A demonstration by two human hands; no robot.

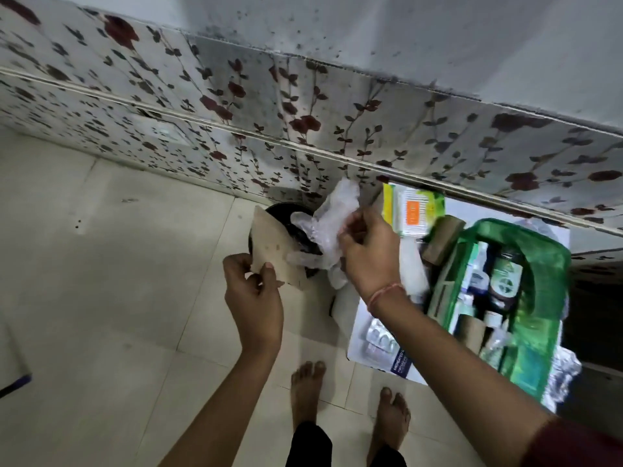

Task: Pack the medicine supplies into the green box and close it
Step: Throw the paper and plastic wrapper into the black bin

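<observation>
My left hand (253,291) pinches a brown cardboard piece (273,251) over a black bin (290,227) on the floor. My right hand (367,254) grips crumpled clear plastic wrap (328,217) above the same bin. To the right stands the green box (542,298), open, with a dark bottle (505,276), small bottles and cardboard rolls inside. A cotton-swab pack (416,208) leans at its far left corner. Blister strips (381,338) lie on the white surface beside the box.
A floral-papered wall (303,123) runs behind the bin and box. The box rests on a low white surface (357,345) at the right. My bare feet (350,399) stand on pale floor tiles. More crumpled plastic (566,369) lies right of the box.
</observation>
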